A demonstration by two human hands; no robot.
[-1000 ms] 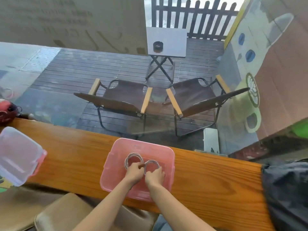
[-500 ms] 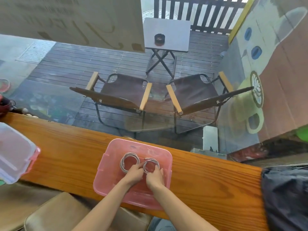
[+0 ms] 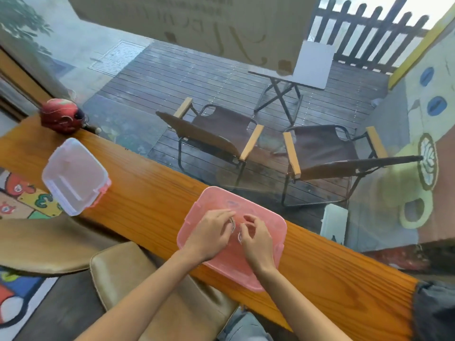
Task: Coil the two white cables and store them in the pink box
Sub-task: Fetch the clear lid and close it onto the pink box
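Note:
The pink box (image 3: 268,217) sits open on the wooden counter (image 3: 147,193), straight in front of me. Both of my hands are down inside it, side by side. My left hand (image 3: 211,232) covers one coiled white cable (image 3: 233,223), and only a short arc of it shows at my fingertips. My right hand (image 3: 256,236) has its fingers curled over the second white cable (image 3: 239,237), of which a small loop shows by the thumb. Most of both coils is hidden under my hands.
A clear lid with a pink latch (image 3: 73,175) lies on the counter to the left, a red round object (image 3: 61,115) behind it. A window pane rises along the counter's far edge. Tan padded stools (image 3: 138,279) stand below, and a dark bag (image 3: 435,313) is at far right.
My hands have slid forward over the two coils, which lay in plain sight in the box before. My view has swung left, bringing the lid and red object further in.

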